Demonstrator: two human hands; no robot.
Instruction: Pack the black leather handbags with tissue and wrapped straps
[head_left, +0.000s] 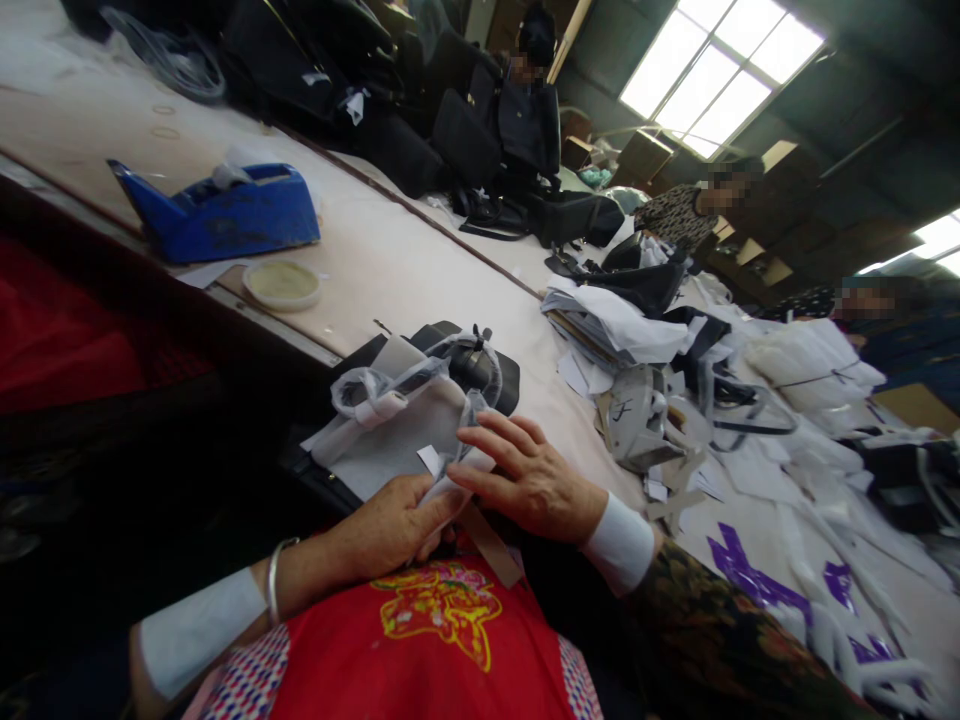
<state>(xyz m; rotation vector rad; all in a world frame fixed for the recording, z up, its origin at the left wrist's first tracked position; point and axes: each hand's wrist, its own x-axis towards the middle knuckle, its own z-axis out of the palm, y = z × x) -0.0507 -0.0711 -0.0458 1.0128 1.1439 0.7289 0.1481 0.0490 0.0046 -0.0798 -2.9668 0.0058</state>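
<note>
A black handbag (499, 375) lies at the table's near edge, partly covered by white tissue paper (375, 450). Clear plastic wrapping surrounds its handle (491, 365), and a rolled white wrap sits on the strap to the left. My left hand (401, 530) is closed round a strip wrapped in white paper (469, 468), just in front of the bag. Over that strip's far end, my right hand (544, 485) has its fingers stretched out and apart. A brown cardboard strip (491, 545) hangs below the hands, against the red apron (420, 660).
A blue tape dispenser (240, 215) and a round shallow dish (281, 284) stand on the left. Black bags (465, 130) are heaped across the table. A grey-white tape dispenser (637, 415), papers and purple-marked wrapping (757, 575) lie on the right. Several people are beyond.
</note>
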